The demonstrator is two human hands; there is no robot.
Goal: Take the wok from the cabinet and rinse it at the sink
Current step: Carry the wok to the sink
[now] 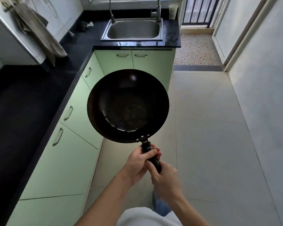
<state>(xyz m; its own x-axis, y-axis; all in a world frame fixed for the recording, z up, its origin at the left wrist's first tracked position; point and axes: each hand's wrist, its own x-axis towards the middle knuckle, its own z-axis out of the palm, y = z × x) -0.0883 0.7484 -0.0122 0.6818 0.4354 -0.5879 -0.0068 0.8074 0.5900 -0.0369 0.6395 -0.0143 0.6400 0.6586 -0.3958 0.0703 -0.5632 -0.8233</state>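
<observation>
Beside the cabinets (69, 160), the wok (127, 105) is held in the air, well short of the sink (133, 29). Left hand (140, 162) and right hand (165, 180) both clasp its handle (151, 156). Risk: the pan overhangs the grip, so a slack hold would tip it.

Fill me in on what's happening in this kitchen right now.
A person is holding a black wok out in front of them by its handle. The left hand grips the handle nearer the pan and the right hand grips its end. The wok is in the air beside the green cabinets, whose doors are closed. The sink lies ahead at the far end of the counter, so the wok has not reached it and rinsing has not begun.
</observation>
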